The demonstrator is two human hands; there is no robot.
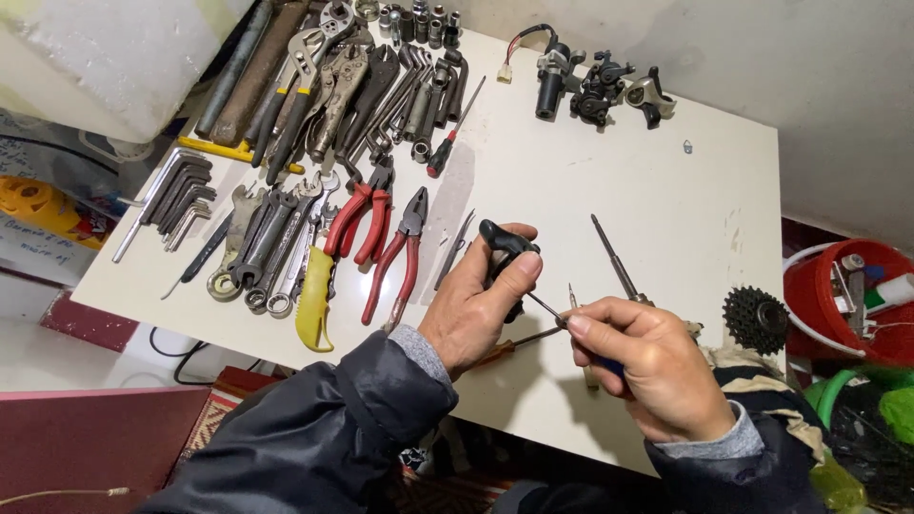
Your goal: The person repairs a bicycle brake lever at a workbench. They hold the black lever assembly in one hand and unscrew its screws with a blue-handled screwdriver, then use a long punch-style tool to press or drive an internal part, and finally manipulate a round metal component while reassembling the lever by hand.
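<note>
Left hand (481,305) clamps black screwdriver handle (503,243); right hand (647,366) pinches its thin shaft (545,306) near the tip. Bit looks unseated; pliers (405,252) lie left, unused.

Both hands, left hand (481,300) and right hand (652,366), hold a black-handled screwdriver (509,249).

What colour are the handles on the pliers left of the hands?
Red, on both pliers, clearest in the head view.

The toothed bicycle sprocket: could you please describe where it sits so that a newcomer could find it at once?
Start at the white table and follow its right edge toward the near corner, beside the red bucket. There lies the sprocket, just beyond the right hand. It is the only round, black, toothed cluster; everything near it is long and thin.
</note>
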